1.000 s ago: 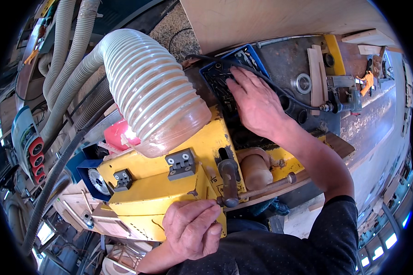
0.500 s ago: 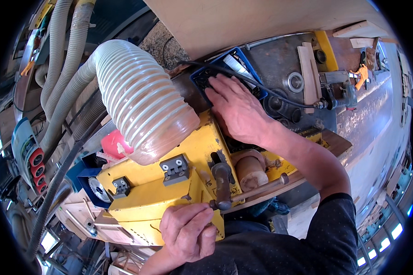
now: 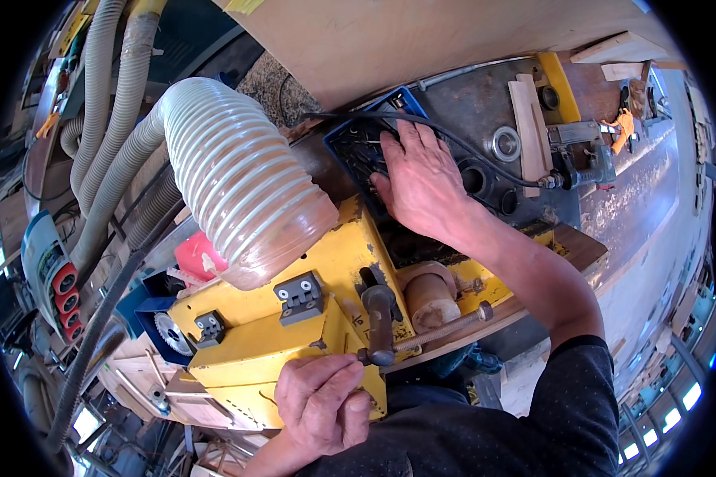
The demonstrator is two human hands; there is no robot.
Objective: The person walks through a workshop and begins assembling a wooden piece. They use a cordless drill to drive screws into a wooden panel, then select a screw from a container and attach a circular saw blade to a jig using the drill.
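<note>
My right hand (image 3: 426, 179) reaches over a blue tray (image 3: 332, 141) at the back of the yellow machine, its fingers stretched out and fingertips over the tray's right part. Dark small metal tools (image 3: 363, 147) lie in the tray, left of that hand. At the front, my left hand (image 3: 324, 404) is closed, thumb and forefinger together, beside the end of a dark steel clamp handle (image 3: 379, 326). Whatever its fingers hold is hidden. A long threaded bolt (image 3: 445, 330) runs rightward from the handle. Next to it sits a round wooden plug (image 3: 433, 302).
A wide ribbed hose (image 3: 243, 183) stands over the yellow housing (image 3: 254, 358). A black cable (image 3: 469, 151) crosses above the tray. Farther right lie a metal ring (image 3: 506, 144), wooden strips (image 3: 531, 131) and an orange-handled clamp (image 3: 624, 131). A blue box (image 3: 155, 318) holds a saw blade.
My right hand has shifted rightward over the tray, uncovering the dark tools on its left side and covering the pale contents. My left hand stays closed by the clamp handle.
</note>
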